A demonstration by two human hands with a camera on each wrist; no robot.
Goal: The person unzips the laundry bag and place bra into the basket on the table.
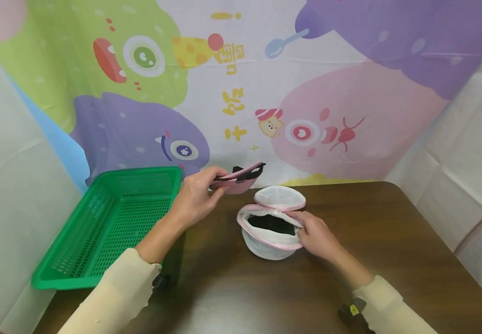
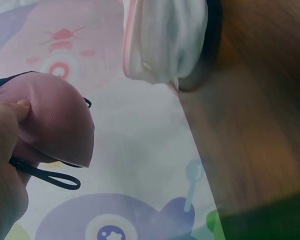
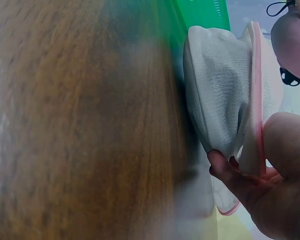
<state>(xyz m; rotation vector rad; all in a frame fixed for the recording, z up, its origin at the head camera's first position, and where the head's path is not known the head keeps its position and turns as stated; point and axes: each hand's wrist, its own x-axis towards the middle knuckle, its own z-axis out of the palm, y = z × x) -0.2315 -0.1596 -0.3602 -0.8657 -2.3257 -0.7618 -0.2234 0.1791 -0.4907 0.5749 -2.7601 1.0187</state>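
The left hand (image 1: 195,195) is pinching the pink bra (image 1: 239,186), and the bra is pointing out to the right, over the worktop (image 1: 224,287); the right hand (image 1: 318,235) is holding the right edge of the white mesh bag (image 1: 266,246). The bra is hanging up and left of the bag's mouth, not touching; the mouth (flap (image 1: 280,195) open behind it) is stretching sideways.
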